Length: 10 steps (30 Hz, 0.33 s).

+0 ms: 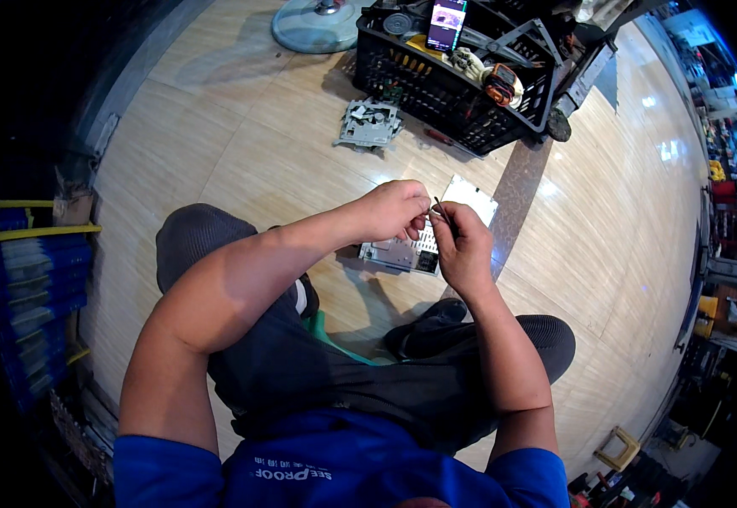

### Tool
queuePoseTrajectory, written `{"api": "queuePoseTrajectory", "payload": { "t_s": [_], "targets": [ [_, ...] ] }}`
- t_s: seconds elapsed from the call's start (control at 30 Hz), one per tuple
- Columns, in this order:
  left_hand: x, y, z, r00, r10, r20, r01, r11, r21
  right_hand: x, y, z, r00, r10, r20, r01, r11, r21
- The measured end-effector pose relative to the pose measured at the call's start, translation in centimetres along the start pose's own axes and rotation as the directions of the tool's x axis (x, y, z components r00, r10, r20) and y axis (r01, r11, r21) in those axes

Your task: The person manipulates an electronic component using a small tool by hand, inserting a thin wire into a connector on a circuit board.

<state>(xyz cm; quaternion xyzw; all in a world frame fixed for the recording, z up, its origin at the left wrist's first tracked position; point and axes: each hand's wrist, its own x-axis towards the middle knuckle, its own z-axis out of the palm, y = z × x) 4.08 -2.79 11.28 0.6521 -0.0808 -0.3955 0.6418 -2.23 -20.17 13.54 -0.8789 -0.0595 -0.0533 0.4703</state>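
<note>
Both of my hands meet above a silvery metal plate (473, 194) with slots and a dark part at its near corner, lying on the floor. My left hand (396, 210) has its fingers curled together in a pinch; whatever is between the tips is too small to make out. Close beside it, my right hand (465, 245) grips a thin dark stick-like tool (442, 210), its tip pointing up toward the left fingertips. The tool's exact kind does not show. Much of the plate is hidden under the hands.
A black plastic crate (436, 89) full of parts and cables stands ahead, with a lit phone (446, 24) on top. Nearer lies a grey metal assembly (368, 124). A round base (318, 25) is at the far left; blue boxes (40, 279) stack along the left.
</note>
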Motion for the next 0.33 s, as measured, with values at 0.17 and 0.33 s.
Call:
{"api": "queuePoseTrajectory", "payload": {
  "t_s": [0.17,0.33],
  "targets": [
    [-0.03,-0.04,0.01,0.999,-0.007,0.036,0.007,1.0,0.005,0.14,-0.26,-0.31,0.996,-0.088,0.012,0.089,0.985,-0.145],
    [-0.04,-0.02,0.02,0.998,-0.006,0.056,0.006,1.0,-0.006,0.09,-0.01,-0.31,0.993,-0.115,0.002,0.114,0.984,-0.137]
  ]
}}
